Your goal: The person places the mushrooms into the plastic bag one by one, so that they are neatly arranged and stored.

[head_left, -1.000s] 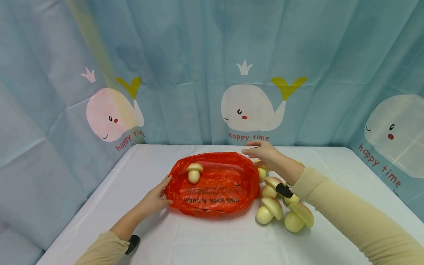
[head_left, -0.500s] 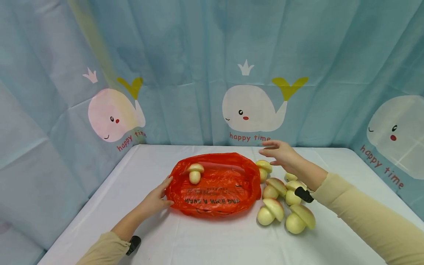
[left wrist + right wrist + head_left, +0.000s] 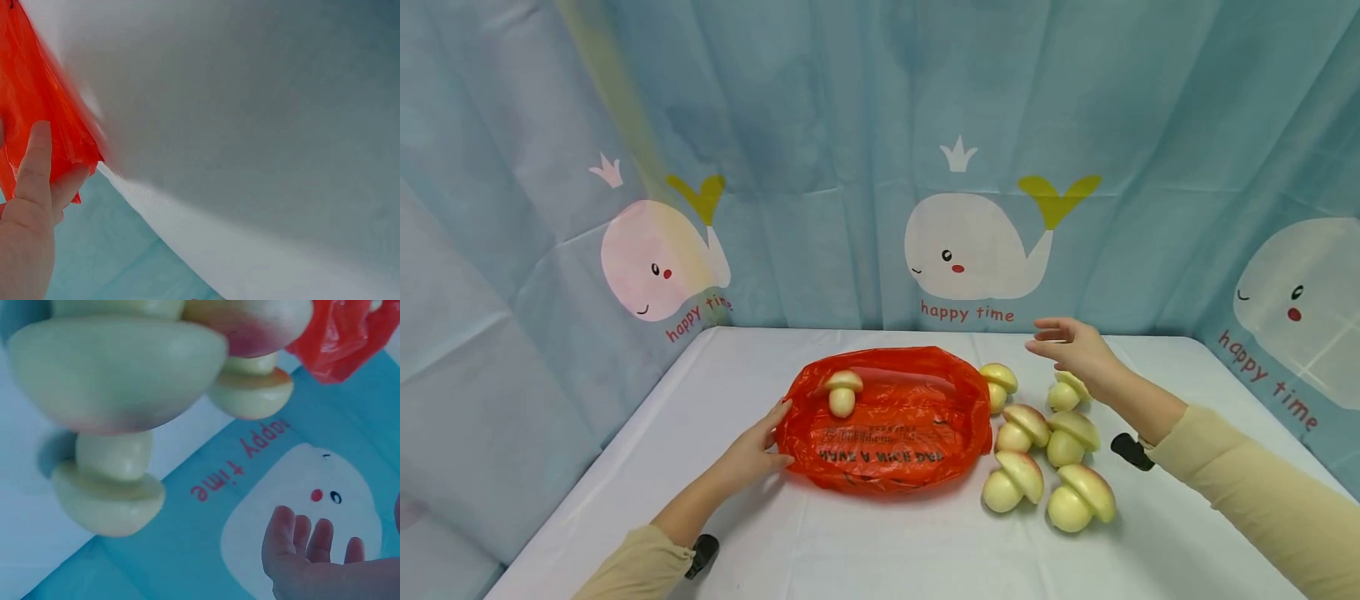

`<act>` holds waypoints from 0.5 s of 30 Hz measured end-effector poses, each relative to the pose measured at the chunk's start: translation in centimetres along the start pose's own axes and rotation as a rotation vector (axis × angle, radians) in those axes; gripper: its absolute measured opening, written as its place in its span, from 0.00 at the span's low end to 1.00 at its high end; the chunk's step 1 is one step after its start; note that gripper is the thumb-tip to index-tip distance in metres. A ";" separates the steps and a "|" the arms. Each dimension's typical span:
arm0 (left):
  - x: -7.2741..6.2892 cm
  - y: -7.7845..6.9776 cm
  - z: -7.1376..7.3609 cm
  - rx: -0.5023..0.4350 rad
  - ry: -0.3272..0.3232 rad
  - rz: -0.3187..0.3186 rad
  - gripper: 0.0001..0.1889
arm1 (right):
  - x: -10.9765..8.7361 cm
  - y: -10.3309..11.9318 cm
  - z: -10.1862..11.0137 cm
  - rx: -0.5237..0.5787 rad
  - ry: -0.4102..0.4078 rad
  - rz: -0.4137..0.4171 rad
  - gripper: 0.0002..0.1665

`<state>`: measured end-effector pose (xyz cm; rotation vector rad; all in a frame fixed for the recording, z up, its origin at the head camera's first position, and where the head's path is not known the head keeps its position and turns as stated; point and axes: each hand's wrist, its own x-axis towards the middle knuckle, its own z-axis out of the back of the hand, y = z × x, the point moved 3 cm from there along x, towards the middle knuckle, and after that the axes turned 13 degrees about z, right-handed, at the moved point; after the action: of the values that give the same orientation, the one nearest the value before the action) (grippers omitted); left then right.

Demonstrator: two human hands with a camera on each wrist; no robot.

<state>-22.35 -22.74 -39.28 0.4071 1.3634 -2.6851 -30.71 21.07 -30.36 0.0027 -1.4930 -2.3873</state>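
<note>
A red plastic bag (image 3: 880,475) lies wide-mouthed on the white table, one pale yellow mushroom (image 3: 842,400) inside near its left wall. At the bag's left side my left hand (image 3: 748,454) touches the rim, fingers extended and thumb apart; the left wrist view has these fingers (image 3: 39,156) against the red plastic. My right hand (image 3: 1086,354) hovers with nothing in it, fingers loosely bent, above the far end of a mushroom group. Nearest to it is the rear mushroom (image 3: 1066,392). In the right wrist view, a large mushroom cap (image 3: 119,372) fills the upper left.
Several similar mushrooms (image 3: 1071,437) with reddish tints crowd right of the bag, one mushroom (image 3: 997,385) against its far right side. Behind the table (image 3: 910,550) hangs a blue curtain (image 3: 820,167) with whale prints. Both wrists carry small black devices.
My right hand has moved rightward, away from the bag's right rim, uncovering mushrooms beneath the arm. My left hand, the bag and the mushroom inside stay where they were.
</note>
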 end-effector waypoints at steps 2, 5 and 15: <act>0.0 0.0 0.0 -0.004 0.002 -0.009 0.44 | -0.3 -0.3 0.4 -0.032 -0.009 0.029 0.39; 0.1 0.0 0.0 -0.004 0.007 -0.026 0.44 | -0.6 -0.8 0.9 -0.066 -0.011 0.053 0.40; 0.0 0.0 -0.1 0.003 0.010 -0.030 0.44 | -1.3 -2.9 2.0 -0.127 0.006 0.063 0.44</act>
<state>-22.36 -22.62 -39.31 0.4042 1.3797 -2.7132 -30.60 24.30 -32.19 -0.0648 -1.3165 -2.4246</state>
